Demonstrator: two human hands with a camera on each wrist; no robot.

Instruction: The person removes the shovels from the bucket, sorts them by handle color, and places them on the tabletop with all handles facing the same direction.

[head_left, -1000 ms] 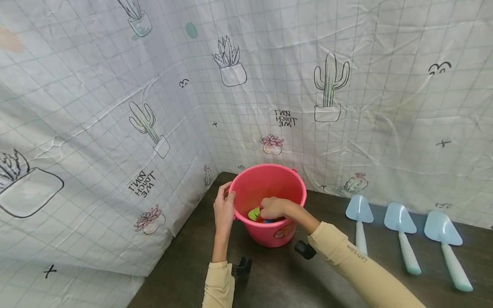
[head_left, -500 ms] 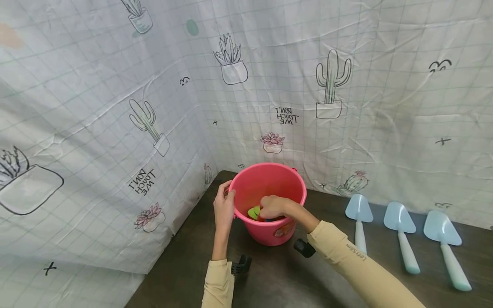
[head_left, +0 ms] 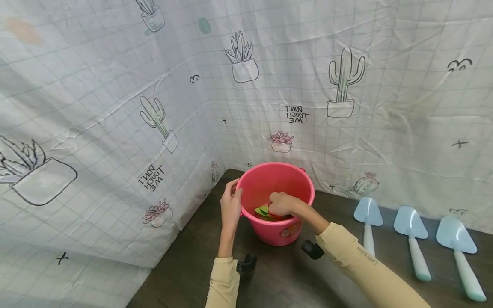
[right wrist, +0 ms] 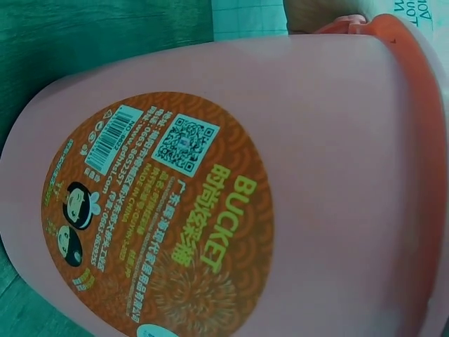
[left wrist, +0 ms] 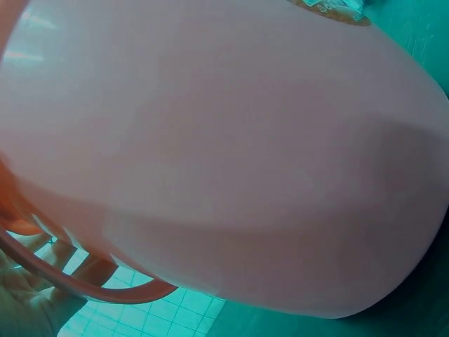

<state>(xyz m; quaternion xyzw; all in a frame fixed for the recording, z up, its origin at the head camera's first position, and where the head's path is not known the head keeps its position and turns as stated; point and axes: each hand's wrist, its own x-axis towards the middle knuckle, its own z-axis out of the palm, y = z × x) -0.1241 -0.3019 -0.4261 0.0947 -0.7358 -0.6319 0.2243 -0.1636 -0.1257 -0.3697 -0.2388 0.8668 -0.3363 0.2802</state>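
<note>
A pink bucket (head_left: 271, 234) is standing upright on the dark table (head_left: 269, 282), close to the corner where the cloth wall is bending. Its wide top is facing up, a little toward the person. Inside, a bright green thing (head_left: 262, 211) is lying low down, and a bit of a red thing (head_left: 274, 217) is peeking out under the right hand (head_left: 282, 203). That hand is sitting inside the bucket with its fingers bending down. Its fingertips are hiding, so I cannot tell how far apart they are or what they are holding.

The left hand (head_left: 231, 208) is gripping the bucket's left side at the rim, with the thumb lying near the edge and the fingers curling around the outside. In the left wrist view, a thin curved handle (left wrist: 105, 291) is crossing in front of these fingers. In the right wrist view, an orange sticker (right wrist: 161, 210) is showing the word BUCKET.

Both arms are wearing yellowish sleeves (head_left: 223, 280), and a small black camera (head_left: 246, 263) is sitting by each wrist. Off to the right, three little shovels (head_left: 411, 223) are lying in a row, well apart from the bucket. Their pale blue blades are pointing toward the cloth wall (head_left: 269, 92). The right sleeve is covering the end of the nearest one's handle. The white cloth is showing cactus drawings and backward words.
</note>
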